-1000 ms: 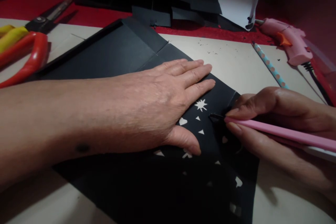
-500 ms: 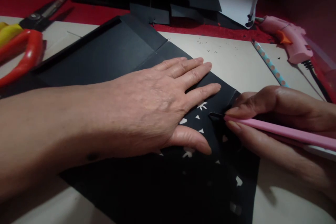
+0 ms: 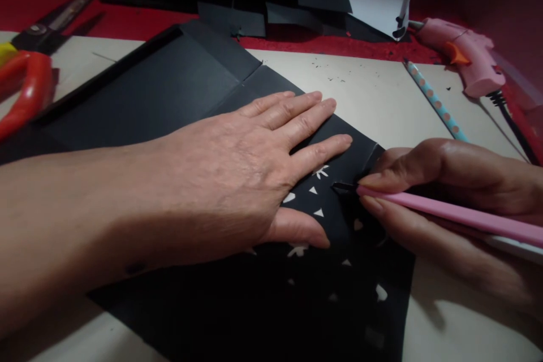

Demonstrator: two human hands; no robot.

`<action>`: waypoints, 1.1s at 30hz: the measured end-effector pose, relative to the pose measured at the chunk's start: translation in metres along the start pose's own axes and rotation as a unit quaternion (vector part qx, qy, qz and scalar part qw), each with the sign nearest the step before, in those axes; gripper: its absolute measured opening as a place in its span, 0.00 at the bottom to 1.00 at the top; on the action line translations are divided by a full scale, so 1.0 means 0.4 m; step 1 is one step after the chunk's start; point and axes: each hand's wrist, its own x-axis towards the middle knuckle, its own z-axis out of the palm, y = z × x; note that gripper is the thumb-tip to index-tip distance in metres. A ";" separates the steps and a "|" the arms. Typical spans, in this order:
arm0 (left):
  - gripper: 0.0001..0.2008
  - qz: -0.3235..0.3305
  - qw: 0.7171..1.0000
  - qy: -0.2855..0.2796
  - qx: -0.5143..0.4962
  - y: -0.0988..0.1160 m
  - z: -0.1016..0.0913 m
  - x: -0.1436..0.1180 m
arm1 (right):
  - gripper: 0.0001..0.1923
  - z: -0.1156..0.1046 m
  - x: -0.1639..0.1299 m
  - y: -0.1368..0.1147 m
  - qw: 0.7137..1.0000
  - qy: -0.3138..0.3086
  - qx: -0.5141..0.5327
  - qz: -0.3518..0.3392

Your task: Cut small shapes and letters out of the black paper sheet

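Plainly, pale shapes [image 3: 381, 293] dot the black card [image 3: 237, 311].

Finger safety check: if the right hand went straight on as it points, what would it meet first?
Probably the left hand, near its index finger; the pink knife in the right hand points there across the black card. Depth is unclear.

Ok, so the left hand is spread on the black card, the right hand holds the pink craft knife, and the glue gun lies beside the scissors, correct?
The glue gun isn't beside the scissors; the head view shows it at far right, near the dotted pencil. The left hand is spread on the black card, and the right hand holds the pink craft knife.
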 end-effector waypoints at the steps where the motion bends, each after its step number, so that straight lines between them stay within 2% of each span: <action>1: 0.47 -0.004 1.000 -0.003 -0.001 0.000 0.000 0.000 | 0.07 0.000 -0.001 0.001 1.000 -0.002 -0.001 -0.004; 6: 0.47 0.000 1.000 -0.001 -0.003 0.000 0.000 -0.004 | 0.08 -0.008 -0.002 0.007 1.000 0.009 -0.003 -0.026; 10: 0.46 0.017 0.999 0.030 -0.015 -0.008 0.006 -0.012 | 0.05 -0.013 0.001 0.012 0.999 -0.028 0.008 -0.034; 14: 0.44 0.031 0.997 0.067 -0.038 -0.016 0.015 -0.016 | 0.06 -0.003 0.002 0.019 0.998 0.009 0.016 -0.053; 23: 0.42 0.008 0.999 0.040 -0.019 -0.010 0.013 -0.013 | 0.09 0.009 -0.004 0.040 0.997 0.027 0.023 -0.068; 27: 0.44 0.012 1.000 0.028 0.006 -0.009 0.012 -0.012 | 0.08 0.001 -0.004 0.033 0.997 0.026 0.028 -0.068; 31: 0.46 0.015 0.999 0.037 0.012 -0.007 0.010 -0.013 | 0.05 -0.014 -0.011 0.023 0.999 -0.016 0.018 -0.027; 33: 0.46 0.012 0.999 0.037 0.015 -0.006 0.008 -0.014 | 0.05 -0.014 -0.015 0.026 1.000 -0.010 0.014 -0.019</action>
